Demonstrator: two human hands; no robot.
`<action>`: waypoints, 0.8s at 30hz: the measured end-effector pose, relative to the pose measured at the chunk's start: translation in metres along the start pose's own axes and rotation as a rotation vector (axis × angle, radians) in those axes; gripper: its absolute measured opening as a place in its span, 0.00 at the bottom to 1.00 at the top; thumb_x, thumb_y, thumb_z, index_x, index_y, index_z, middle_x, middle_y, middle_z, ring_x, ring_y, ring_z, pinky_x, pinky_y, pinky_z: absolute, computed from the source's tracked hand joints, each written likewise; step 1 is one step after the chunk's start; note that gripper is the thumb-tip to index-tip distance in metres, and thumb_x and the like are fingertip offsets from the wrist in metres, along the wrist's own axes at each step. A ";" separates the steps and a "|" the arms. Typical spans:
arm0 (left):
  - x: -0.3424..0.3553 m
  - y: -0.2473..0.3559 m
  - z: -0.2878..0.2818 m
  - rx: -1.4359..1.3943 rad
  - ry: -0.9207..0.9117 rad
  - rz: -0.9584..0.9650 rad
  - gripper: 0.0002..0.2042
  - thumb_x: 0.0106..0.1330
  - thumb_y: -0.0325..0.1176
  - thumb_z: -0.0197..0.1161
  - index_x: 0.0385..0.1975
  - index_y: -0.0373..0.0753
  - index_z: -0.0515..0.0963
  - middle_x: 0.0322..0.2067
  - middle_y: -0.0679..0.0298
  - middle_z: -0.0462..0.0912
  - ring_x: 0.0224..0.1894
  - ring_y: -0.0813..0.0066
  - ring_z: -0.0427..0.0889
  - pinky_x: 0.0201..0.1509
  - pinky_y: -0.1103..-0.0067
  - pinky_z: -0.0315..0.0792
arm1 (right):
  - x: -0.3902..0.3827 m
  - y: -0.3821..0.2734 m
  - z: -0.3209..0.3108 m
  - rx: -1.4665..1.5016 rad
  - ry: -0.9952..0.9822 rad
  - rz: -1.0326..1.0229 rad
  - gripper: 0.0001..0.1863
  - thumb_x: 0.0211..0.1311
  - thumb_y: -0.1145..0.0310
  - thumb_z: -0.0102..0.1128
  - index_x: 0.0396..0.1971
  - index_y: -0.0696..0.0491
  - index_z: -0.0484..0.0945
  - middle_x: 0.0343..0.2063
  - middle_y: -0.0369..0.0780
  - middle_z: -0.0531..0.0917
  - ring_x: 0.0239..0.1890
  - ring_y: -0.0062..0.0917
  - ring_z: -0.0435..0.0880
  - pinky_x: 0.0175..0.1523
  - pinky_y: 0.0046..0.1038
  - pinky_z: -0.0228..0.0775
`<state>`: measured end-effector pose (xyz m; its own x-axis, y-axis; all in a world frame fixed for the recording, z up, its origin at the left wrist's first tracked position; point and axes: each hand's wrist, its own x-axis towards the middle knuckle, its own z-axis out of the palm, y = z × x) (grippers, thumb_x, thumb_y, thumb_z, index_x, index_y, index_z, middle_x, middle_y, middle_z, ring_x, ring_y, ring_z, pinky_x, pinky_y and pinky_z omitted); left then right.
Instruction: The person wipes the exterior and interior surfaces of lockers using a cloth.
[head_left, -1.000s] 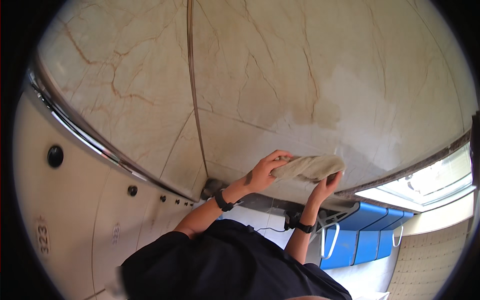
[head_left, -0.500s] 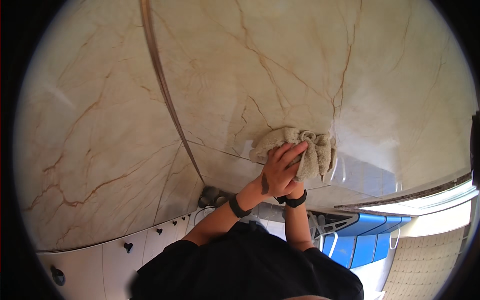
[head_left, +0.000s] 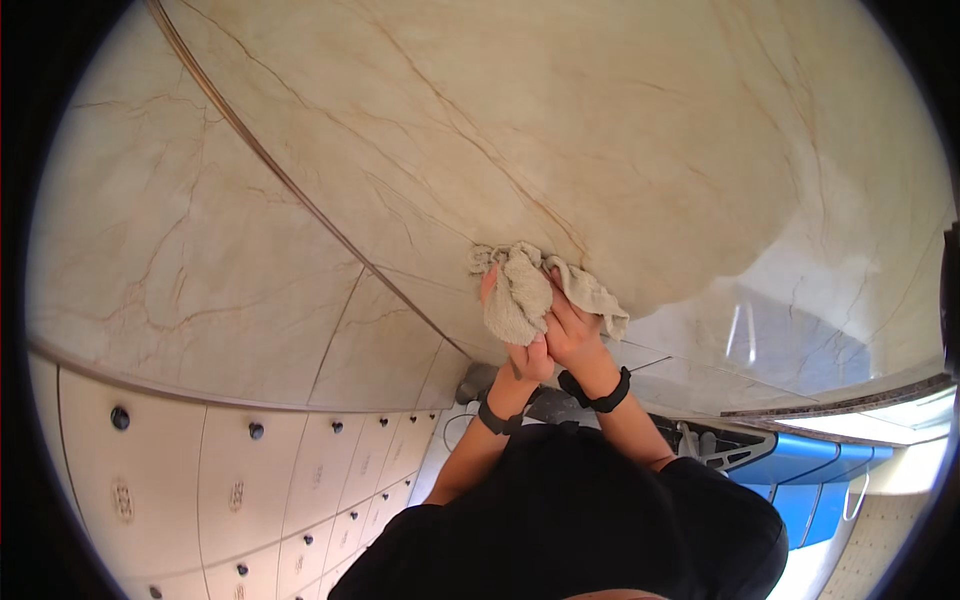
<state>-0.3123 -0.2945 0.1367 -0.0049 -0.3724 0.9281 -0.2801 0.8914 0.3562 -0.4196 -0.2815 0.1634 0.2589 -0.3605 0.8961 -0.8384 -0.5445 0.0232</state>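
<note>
A crumpled beige cloth is up against a veined, glossy stone-tile wall. Both my hands are closed on it. My left hand is partly under the bunched front of the cloth, with some fingers hidden. My right hand is just beside it on the right, fingers partly covered by the cloth's folds. Each wrist wears a black band.
A metal trim strip runs along the wall at left. Pale lockers with black knobs fill the lower left. Blue seats with a white armrest stand at lower right, below a bright window. Dark objects sit by the corner.
The cloth has gone onto the wall and shifted left since half a second ago. My hands, earlier overlapping, now sit side by side. The view has swung, showing more lockers.
</note>
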 end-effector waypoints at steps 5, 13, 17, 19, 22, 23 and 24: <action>-0.022 0.036 0.011 0.073 0.011 -0.023 0.27 0.64 0.40 0.48 0.60 0.30 0.64 0.67 0.43 0.57 0.66 0.50 0.59 0.68 0.62 0.54 | -0.034 0.015 -0.020 0.208 -0.123 -0.017 0.08 0.41 0.74 0.60 0.23 0.61 0.76 0.50 0.49 0.80 0.53 0.39 0.80 0.60 0.38 0.68; -0.051 0.099 0.081 -0.007 -0.031 -0.011 0.24 0.65 0.36 0.49 0.60 0.33 0.65 0.67 0.43 0.56 0.67 0.49 0.59 0.69 0.64 0.55 | -0.088 0.052 -0.090 0.354 -0.146 0.062 0.11 0.42 0.73 0.64 0.28 0.61 0.77 0.53 0.49 0.79 0.52 0.40 0.79 0.56 0.38 0.71; -0.057 0.145 0.149 -0.229 -0.173 0.024 0.23 0.65 0.34 0.49 0.60 0.34 0.66 0.67 0.43 0.56 0.68 0.49 0.59 0.69 0.65 0.56 | -0.135 0.096 -0.159 0.285 0.054 0.170 0.19 0.42 0.72 0.69 0.37 0.62 0.78 0.49 0.50 0.79 0.51 0.43 0.79 0.54 0.36 0.73; -0.060 0.164 0.180 -0.365 -0.307 0.041 0.23 0.65 0.33 0.49 0.60 0.35 0.66 0.68 0.43 0.56 0.68 0.49 0.59 0.69 0.65 0.57 | -0.178 0.112 -0.195 0.073 0.016 0.277 0.20 0.51 0.72 0.65 0.46 0.61 0.77 0.50 0.47 0.79 0.53 0.40 0.79 0.57 0.36 0.72; -0.065 0.188 0.204 -0.524 -0.682 -0.030 0.23 0.63 0.30 0.53 0.60 0.36 0.67 0.70 0.48 0.51 0.69 0.52 0.59 0.70 0.66 0.56 | -0.234 0.128 -0.231 -0.118 0.048 0.412 0.20 0.51 0.72 0.64 0.46 0.60 0.76 0.51 0.47 0.78 0.53 0.40 0.78 0.57 0.37 0.71; -0.064 0.196 0.210 -0.608 -0.974 -0.104 0.25 0.60 0.28 0.57 0.60 0.38 0.67 0.72 0.52 0.47 0.69 0.54 0.60 0.71 0.66 0.54 | -0.251 0.128 -0.241 -0.176 0.063 0.457 0.21 0.51 0.72 0.64 0.47 0.60 0.76 0.51 0.47 0.78 0.54 0.40 0.78 0.57 0.37 0.71; -0.057 0.204 0.216 -0.619 -0.961 -0.106 0.25 0.60 0.28 0.57 0.60 0.38 0.67 0.72 0.52 0.47 0.69 0.54 0.60 0.71 0.66 0.54 | -0.266 0.126 -0.249 -0.222 0.075 0.504 0.21 0.51 0.72 0.64 0.47 0.60 0.76 0.52 0.47 0.78 0.54 0.40 0.78 0.57 0.37 0.71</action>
<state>-0.5764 -0.1474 0.1328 -0.8148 -0.2588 0.5189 0.1964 0.7188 0.6669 -0.7133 -0.0656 0.0380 -0.2283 -0.4755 0.8495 -0.9329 -0.1429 -0.3307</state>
